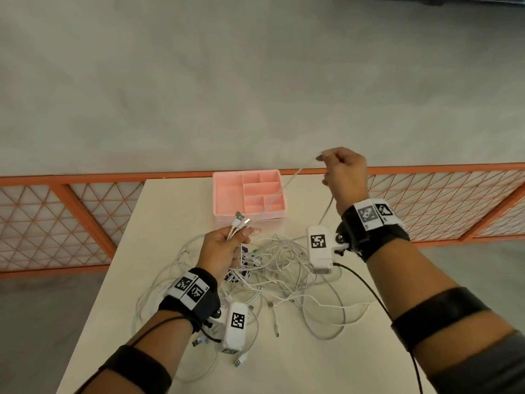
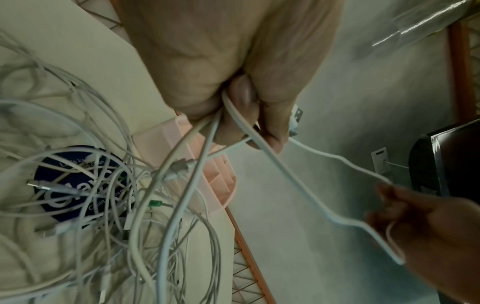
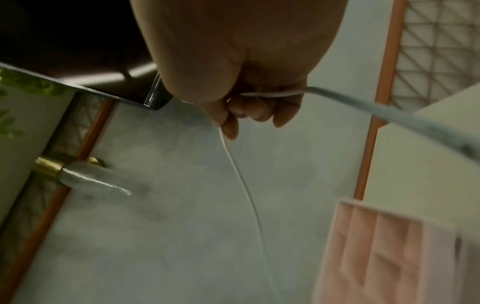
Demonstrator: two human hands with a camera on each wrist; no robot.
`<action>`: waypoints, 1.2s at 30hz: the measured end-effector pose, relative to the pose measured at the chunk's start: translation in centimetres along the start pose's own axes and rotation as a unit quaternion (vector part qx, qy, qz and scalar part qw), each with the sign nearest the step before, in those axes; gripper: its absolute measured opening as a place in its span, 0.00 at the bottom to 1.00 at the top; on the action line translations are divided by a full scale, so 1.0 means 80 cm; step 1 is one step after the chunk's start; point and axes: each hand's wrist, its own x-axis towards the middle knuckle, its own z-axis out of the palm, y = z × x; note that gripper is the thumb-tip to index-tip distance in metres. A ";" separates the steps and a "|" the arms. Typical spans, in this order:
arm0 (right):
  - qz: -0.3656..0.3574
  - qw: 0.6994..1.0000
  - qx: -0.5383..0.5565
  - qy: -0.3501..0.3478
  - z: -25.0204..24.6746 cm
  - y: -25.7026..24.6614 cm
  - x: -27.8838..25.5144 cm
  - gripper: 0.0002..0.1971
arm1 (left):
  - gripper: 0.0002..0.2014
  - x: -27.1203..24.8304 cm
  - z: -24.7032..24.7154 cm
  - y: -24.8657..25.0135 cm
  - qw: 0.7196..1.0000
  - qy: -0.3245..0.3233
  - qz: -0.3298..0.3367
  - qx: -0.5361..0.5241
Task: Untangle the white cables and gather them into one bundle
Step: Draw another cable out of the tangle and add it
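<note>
Our left hand [image 1: 224,248] clutches several thin, smooth cable ends above the white cables [image 1: 272,268] tangled mid-tabletop. Behind them at the far edge sits a pink plastic divided tray [image 1: 224,194]. Our right hand [image 1: 342,173] pinches one taut strand [image 1: 279,190] crossing it.

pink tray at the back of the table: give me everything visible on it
The pink plastic divided tray is a shallow rectangular organiser with low walls and several compartments of unequal size, all looking empty. It sits flat at the far edge of the white table, beyond the tangled white cables. One thin white cable crosses above it; contact cannot be judged.
</note>
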 end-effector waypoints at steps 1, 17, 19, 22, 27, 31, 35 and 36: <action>0.004 0.998 -0.059 -0.013 -0.007 0.010 0.004 0.11 | 0.07 0.001 0.000 0.000 1.000 0.005 -0.001 0.002; -0.019 0.881 -0.291 -0.373 0.006 0.061 -0.060 0.08 | 0.11 0.001 0.024 0.001 0.997 -0.007 -0.002 0.075; 0.016 0.909 -0.280 -0.307 -0.021 0.065 -0.038 0.07 | 0.12 0.003 0.017 0.000 0.997 0.011 0.004 0.073; 0.078 0.954 -0.250 -0.148 -0.073 0.085 -0.002 0.09 | 0.17 0.006 0.011 0.000 0.998 0.027 -0.001 0.052; 0.265 0.934 -0.238 0.022 -0.174 0.144 0.029 0.12 | 0.18 0.007 0.015 0.004 0.998 0.045 -0.029 0.026; 0.333 0.874 -0.353 0.010 -0.186 0.180 0.011 0.16 | 0.14 0.005 0.025 0.014 0.998 0.034 -0.050 -0.020; 0.176 0.933 -0.246 -0.194 -0.104 0.148 -0.035 0.30 | 0.12 0.003 0.042 0.025 0.996 0.007 -0.065 -0.067; 0.142 0.930 -0.209 -0.267 -0.077 0.130 -0.050 0.31 | 0.13 0.003 0.048 0.029 0.995 0.007 -0.067 -0.074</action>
